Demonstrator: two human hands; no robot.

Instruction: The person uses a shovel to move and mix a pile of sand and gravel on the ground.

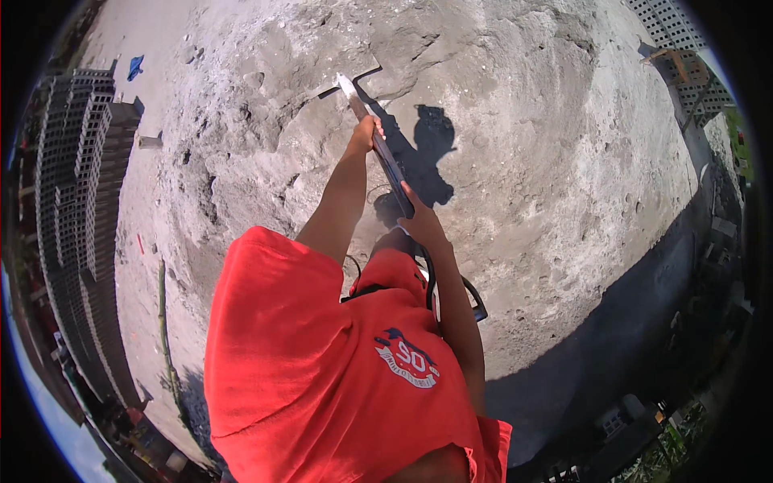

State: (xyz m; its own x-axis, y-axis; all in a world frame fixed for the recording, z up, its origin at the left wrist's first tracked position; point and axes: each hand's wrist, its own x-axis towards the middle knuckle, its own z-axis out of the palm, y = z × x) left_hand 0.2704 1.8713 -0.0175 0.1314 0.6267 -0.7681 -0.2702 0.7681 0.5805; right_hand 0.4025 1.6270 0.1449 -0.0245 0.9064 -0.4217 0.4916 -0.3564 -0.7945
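Observation:
A long-handled shovel (390, 165) slants away from my body toward the pale sandy ground (515, 161). Its blade (346, 85) is dusted with sand and rests at the ground, its edges partly hidden by the sand. My left hand (367, 134) is closed around the shaft, not far above the blade. Nearer to my body, my right hand (422, 221) is wrapped round the upper part of the same shaft. A black curved loop (477, 302) shows beside my right forearm; whether it belongs to the shovel, I cannot tell.
Tall stacks of grey hollow blocks (72, 209) line the left side, with more blocks (672, 28) at the far right. A blue scrap (135, 68) and a long stick (166, 338) lie on the left ground. Shadow (596, 362) covers the lower right.

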